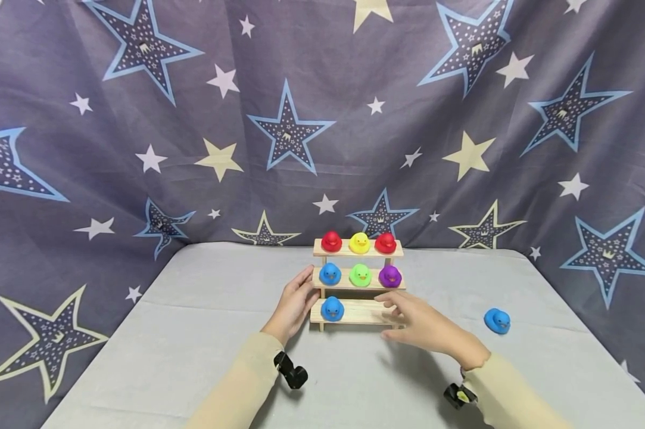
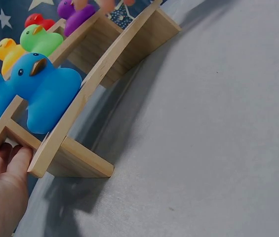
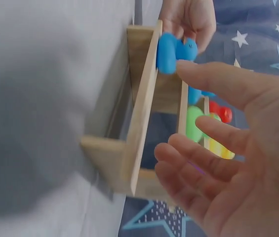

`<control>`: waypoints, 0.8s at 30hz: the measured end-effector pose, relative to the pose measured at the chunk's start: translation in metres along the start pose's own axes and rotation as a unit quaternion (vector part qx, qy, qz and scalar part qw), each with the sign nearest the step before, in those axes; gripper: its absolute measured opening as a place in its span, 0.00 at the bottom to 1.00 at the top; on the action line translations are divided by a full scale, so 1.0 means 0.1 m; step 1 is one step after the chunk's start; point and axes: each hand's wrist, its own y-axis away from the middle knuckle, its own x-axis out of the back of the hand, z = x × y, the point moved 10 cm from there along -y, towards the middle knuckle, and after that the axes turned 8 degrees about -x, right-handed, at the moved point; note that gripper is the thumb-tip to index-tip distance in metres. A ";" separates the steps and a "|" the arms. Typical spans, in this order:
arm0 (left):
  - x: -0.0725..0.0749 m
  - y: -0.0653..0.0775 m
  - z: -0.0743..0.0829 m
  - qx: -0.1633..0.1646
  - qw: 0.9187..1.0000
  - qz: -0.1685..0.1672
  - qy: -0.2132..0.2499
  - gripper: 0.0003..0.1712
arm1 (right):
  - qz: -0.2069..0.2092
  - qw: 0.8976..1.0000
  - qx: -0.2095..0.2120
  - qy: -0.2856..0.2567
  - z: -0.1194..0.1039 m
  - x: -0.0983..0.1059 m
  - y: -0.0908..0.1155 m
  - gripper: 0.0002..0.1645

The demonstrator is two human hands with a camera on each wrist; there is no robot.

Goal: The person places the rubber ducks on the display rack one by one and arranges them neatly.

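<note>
A three-step wooden shelf (image 1: 365, 314) stands on the table. My left hand (image 1: 295, 304) holds its left end, with the fingertips at the side frame (image 2: 23, 136) in the left wrist view. A blue duck (image 1: 332, 309) sits at the left of the bottom step. My right hand (image 1: 424, 325), fingers spread and loosely bent, hovers at the right of that step with nothing in it. The middle step carries a blue duck (image 1: 330, 274), a green duck (image 1: 360, 275) and a purple duck (image 1: 390, 276). On top sit a red duck (image 1: 331, 241), a yellow duck (image 1: 359, 243) and another red duck (image 1: 385, 243).
Another blue duck (image 1: 497, 320) lies on the grey tabletop (image 1: 193, 339), right of my right hand. Behind the table hangs a dark curtain (image 1: 193, 125) with stars. Each wrist wears a small black camera device.
</note>
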 end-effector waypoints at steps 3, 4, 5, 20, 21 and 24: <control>-0.01 0.00 0.00 -0.001 1.000 -0.004 0.001 0.31 | 0.001 1.000 0.000 0.006 0.08 0.08 0.09 0.36; -0.01 0.00 0.00 -0.001 1.000 -0.004 0.001 0.31 | 0.002 1.000 -0.002 0.011 0.11 0.10 0.12 0.36; -0.01 0.01 0.01 -0.001 1.000 -0.005 0.001 0.31 | 0.002 1.000 -0.002 0.013 0.14 0.13 0.15 0.36; 0.00 -0.01 -0.01 -0.001 1.000 -0.001 0.005 0.31 | 0.004 0.998 -0.051 0.027 0.64 0.39 0.67 0.34; 0.00 -0.01 -0.01 -0.002 1.000 -0.001 0.005 0.31 | 0.002 0.998 -0.054 0.025 0.66 0.40 0.70 0.34; 0.00 -0.01 -0.01 -0.001 1.000 -0.001 0.004 0.31 | -0.004 0.998 -0.059 0.022 0.74 0.39 0.78 0.35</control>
